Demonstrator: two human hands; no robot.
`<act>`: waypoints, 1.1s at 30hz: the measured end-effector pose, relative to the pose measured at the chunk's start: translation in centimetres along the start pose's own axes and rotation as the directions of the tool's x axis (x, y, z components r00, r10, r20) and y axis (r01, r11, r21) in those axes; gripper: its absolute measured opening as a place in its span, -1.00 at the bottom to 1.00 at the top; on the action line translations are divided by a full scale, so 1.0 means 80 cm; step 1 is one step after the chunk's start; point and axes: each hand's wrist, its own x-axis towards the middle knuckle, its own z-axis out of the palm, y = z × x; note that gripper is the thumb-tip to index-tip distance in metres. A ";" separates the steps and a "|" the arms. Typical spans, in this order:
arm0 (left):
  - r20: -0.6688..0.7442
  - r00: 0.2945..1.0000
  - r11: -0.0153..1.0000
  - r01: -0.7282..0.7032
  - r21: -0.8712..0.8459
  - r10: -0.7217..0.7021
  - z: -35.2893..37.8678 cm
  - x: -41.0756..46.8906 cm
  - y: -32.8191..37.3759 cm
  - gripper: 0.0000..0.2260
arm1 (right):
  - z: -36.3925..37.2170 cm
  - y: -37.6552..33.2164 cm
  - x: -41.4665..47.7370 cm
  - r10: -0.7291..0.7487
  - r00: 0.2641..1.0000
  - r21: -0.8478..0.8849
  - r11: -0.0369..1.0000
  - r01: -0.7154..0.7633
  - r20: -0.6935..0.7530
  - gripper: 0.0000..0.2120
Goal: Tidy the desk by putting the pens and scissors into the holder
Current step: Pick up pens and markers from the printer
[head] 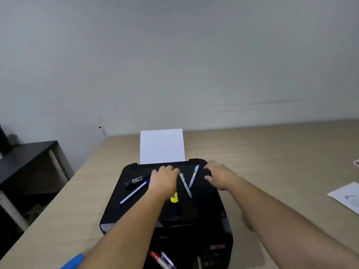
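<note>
Several pens lie on the lid of a black printer (196,208). A black marker (136,180) and a blue striped pen (134,192) are at the left. A grey pen (185,185) and a light blue pen (193,176) are in the middle. A yellow piece (174,198) shows from under my left wrist. My left hand (165,179) rests palm down between the two pairs of pens, fingers bent at the far edge, and whatever is under it is hidden. My right hand (218,176) lies on the lid's right side, fingers apart and holding nothing.
White paper (162,146) stands in the printer's rear feed. A red marker (157,258) and a purple pen (168,260) poke up at the bottom edge. A blue object (73,262) is at bottom left. A printed sheet (347,197) lies at right. A black side table (25,158) stands at left.
</note>
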 end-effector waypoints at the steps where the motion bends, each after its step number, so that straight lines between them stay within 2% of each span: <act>1: 0.032 0.999 0.999 -0.040 0.027 0.039 0.002 0.005 0.003 -0.49 | 0.005 -0.004 0.006 0.004 1.000 -0.003 1.000 -0.004 0.012 -0.57; 4: 0.042 0.977 0.977 -0.211 0.042 0.209 0.026 0.027 0.003 -0.55 | 0.027 -0.012 0.027 -0.043 0.999 -0.019 0.999 0.044 0.032 -0.52; 7: 0.076 0.932 0.935 -0.355 -0.025 0.356 0.039 0.047 -0.002 -0.63 | 0.046 -0.015 0.045 -0.115 0.993 -0.099 0.988 0.118 0.027 -0.44; 10: 0.081 0.886 0.890 -0.452 -0.065 0.456 0.042 0.061 -0.004 -0.71 | 0.056 -0.013 0.054 -0.140 0.990 -0.119 0.983 0.140 0.011 -0.52; 15: 0.127 0.822 0.832 -0.544 -0.112 0.555 0.043 0.070 0.000 -0.80 | 0.055 -0.007 0.054 -0.144 0.989 -0.170 0.976 0.135 -0.044 -0.73; 18: 0.140 0.793 0.805 -0.581 -0.118 0.593 0.041 0.070 0.001 -0.81 | 0.055 -0.007 0.049 -0.141 0.990 -0.222 0.966 0.131 -0.029 -0.72; 21: 0.118 0.774 0.782 -0.610 -0.126 0.623 0.041 0.068 0.000 -0.83 | 0.061 -0.006 0.045 -0.131 0.991 -0.198 0.973 0.122 -0.033 -0.75; 23: 0.105 0.765 0.771 -0.622 -0.140 0.636 0.037 0.068 -0.003 -0.85 | 0.062 -0.004 0.041 -0.118 0.992 -0.177 0.978 0.109 -0.042 -0.78; 26: 0.046 0.801 0.790 -0.577 -0.207 0.597 0.017 0.073 -0.012 -0.90 | 0.047 0.001 0.034 -0.074 0.993 -0.130 0.990 0.061 -0.096 -0.87; 29: -0.068 0.867 0.803 -0.485 -0.347 0.494 -0.003 0.084 -0.017 -0.88 | 0.017 0.011 0.024 0.058 0.957 0.141 0.990 -0.018 -0.283 -0.93; 33: -0.199 0.925 0.693 -0.376 -0.615 0.324 -0.031 0.100 0.009 -0.80 | -0.036 0.042 0.003 0.259 0.852 0.389 0.919 -0.072 -0.455 -0.94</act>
